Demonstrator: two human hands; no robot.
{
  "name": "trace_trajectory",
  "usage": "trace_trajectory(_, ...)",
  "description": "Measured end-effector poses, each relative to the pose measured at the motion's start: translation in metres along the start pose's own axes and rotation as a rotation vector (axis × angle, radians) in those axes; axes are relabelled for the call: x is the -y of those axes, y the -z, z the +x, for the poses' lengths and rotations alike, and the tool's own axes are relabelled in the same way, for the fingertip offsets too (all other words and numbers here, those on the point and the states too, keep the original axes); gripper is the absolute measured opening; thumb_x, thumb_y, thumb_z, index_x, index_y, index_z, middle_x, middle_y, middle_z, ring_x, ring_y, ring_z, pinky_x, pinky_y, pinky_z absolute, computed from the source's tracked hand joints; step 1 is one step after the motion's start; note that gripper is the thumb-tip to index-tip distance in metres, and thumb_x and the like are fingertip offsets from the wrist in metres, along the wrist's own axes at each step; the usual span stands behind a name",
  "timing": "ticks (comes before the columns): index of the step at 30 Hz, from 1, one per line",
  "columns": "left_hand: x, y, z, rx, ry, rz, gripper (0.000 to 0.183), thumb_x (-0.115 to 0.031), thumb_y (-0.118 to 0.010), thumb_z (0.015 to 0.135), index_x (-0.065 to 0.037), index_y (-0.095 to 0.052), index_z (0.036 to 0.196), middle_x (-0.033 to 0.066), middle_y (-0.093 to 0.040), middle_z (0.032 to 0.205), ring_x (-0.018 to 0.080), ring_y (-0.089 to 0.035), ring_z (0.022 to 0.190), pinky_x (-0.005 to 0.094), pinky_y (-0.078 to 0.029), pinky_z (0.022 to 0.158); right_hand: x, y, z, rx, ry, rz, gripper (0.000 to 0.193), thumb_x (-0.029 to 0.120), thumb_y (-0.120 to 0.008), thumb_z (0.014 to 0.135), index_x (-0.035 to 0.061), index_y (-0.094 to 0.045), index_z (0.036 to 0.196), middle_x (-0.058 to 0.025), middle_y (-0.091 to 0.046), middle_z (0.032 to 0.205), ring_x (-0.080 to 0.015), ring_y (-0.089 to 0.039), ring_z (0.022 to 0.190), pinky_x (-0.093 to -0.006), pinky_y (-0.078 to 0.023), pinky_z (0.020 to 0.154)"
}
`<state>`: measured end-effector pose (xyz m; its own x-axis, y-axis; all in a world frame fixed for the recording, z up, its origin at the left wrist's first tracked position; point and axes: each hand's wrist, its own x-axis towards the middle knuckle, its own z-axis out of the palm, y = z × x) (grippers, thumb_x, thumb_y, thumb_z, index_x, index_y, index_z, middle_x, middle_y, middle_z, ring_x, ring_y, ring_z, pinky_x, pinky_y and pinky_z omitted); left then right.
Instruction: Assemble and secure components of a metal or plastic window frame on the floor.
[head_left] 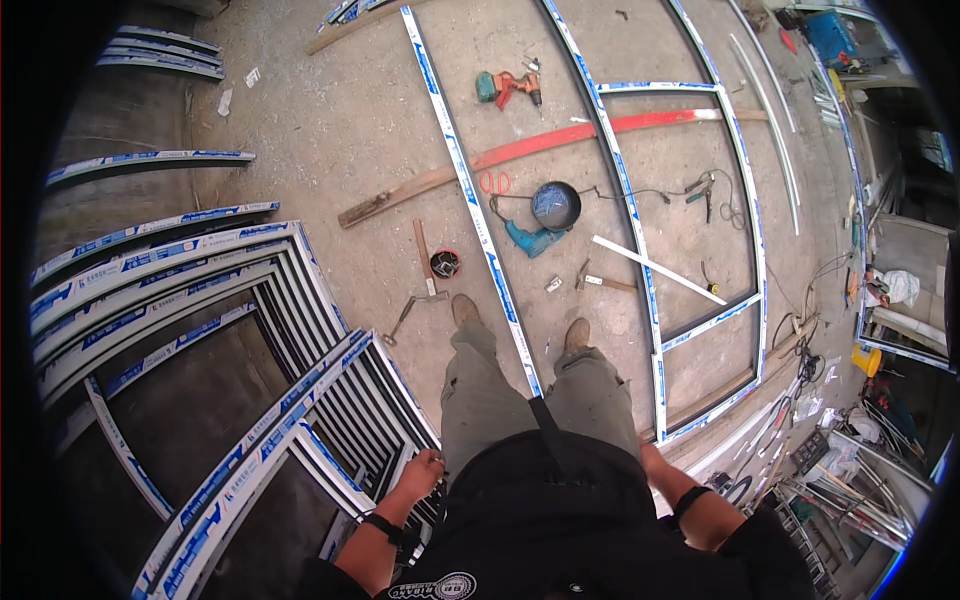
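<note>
My left hand (424,470) hangs beside my left thigh with its fingers curled in, close to a stack of window frames (300,330) with blue-and-white film. Whatever it may hold is too small to make out. Only part of my right hand (653,462) shows by my right hip, its fingers hidden. On the floor ahead lies a large frame (620,185) with crossbars, and one long bar (470,190) runs between my feet. A red-painted wooden strip (540,143) lies under the bars.
An orange-and-green cordless drill (512,88), a blue power tool (533,238), a dark round bucket (556,205), hammers (607,283) and a small cup of fasteners (445,263) lie about the floor. Cables and loose profiles (850,490) clutter the right side, near a yellow container (867,360).
</note>
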<state>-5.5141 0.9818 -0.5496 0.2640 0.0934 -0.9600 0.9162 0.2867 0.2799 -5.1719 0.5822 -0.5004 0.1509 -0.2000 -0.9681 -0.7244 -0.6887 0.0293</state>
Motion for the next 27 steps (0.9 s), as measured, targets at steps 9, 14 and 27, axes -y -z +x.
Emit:
trace_trajectory(9,0.091,0.005,0.005,0.276,-0.413,-0.458,0.01,0.004,-0.051,0.088,-0.005,-0.051,0.092,0.0031,-0.055,0.073,0.018,-0.06,0.072,0.0312,-0.047,0.069,0.129,-0.033,-0.079,-0.098,0.363,-0.363,0.048,0.033,-0.046,0.099,0.0017,-0.056,0.133,-0.0149,-0.065,0.121,-0.0283,-0.063,0.109,-0.0402,-0.046,0.095)
trace_trajectory(14,0.113,0.046,0.015,0.361,-0.023,-0.467,0.015,0.0,-0.058,0.091,-0.005,-0.063,0.105,0.0041,-0.067,0.098,0.0135,-0.063,0.092,0.0287,-0.048,0.08,0.174,-0.043,-0.105,0.293,0.025,-0.142,0.049,0.011,-0.049,0.088,0.0106,-0.055,0.137,-0.0056,-0.066,0.121,-0.021,-0.064,0.106,-0.0396,-0.051,0.088)
trace_trajectory(27,-0.133,0.209,-0.03,-0.11,-0.625,-0.216,0.039,-0.013,-0.076,0.085,-0.004,-0.066,0.122,0.0077,-0.069,0.116,0.0192,-0.064,0.109,0.032,-0.047,0.094,0.32,-0.154,-0.064,0.201,0.275,-0.34,0.053,0.038,-0.059,0.093,0.0059,-0.054,0.135,-0.0152,-0.066,0.117,-0.0278,-0.067,0.1,-0.044,-0.051,0.093)
